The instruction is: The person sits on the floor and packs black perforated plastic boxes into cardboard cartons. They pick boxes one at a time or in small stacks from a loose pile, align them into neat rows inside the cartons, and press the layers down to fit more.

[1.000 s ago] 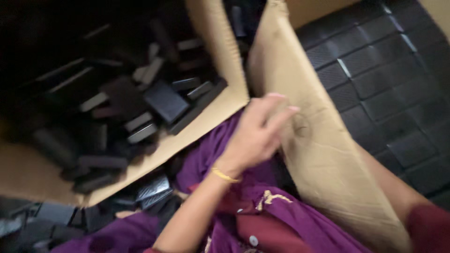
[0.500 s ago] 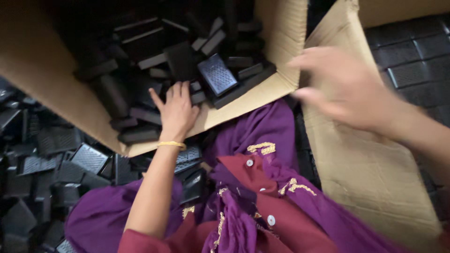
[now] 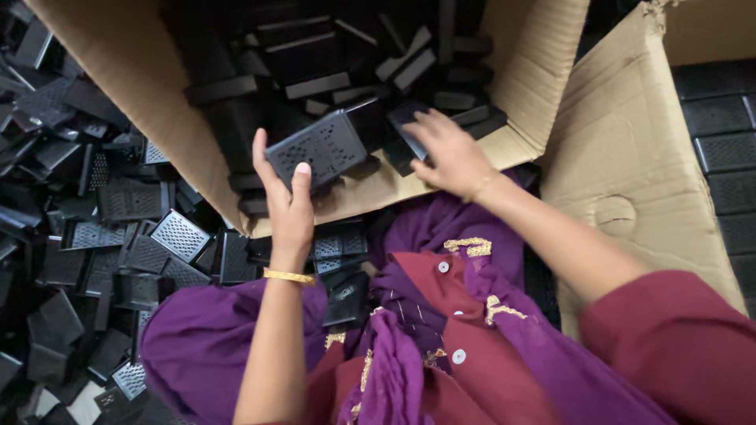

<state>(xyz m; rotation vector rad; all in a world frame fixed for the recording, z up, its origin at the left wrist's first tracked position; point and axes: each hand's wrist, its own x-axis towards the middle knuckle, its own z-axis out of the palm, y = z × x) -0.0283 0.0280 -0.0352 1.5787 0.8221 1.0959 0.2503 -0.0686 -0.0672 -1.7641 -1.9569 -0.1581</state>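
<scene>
My left hand (image 3: 287, 206) grips a black perforated rectangular plastic cover (image 3: 313, 149) at the front edge of a cardboard box (image 3: 150, 71). The box is full of several more black plastic parts (image 3: 315, 59). My right hand (image 3: 445, 149) reaches into the same box and rests its fingers on another dark part (image 3: 411, 120); whether it has hold of it I cannot tell. A gold bangle (image 3: 288, 276) sits on my left wrist. Purple and maroon clothing (image 3: 441, 315) covers my lap below.
A heap of black perforated covers (image 3: 102, 228) lies on the floor to the left. A second cardboard box flap (image 3: 630, 157) stands at the right, with neat rows of black covers (image 3: 724, 149) beyond it.
My left hand has taken hold of a perforated cover and lifted it at the box edge. My right hand has swung left from the cardboard flap into the box.
</scene>
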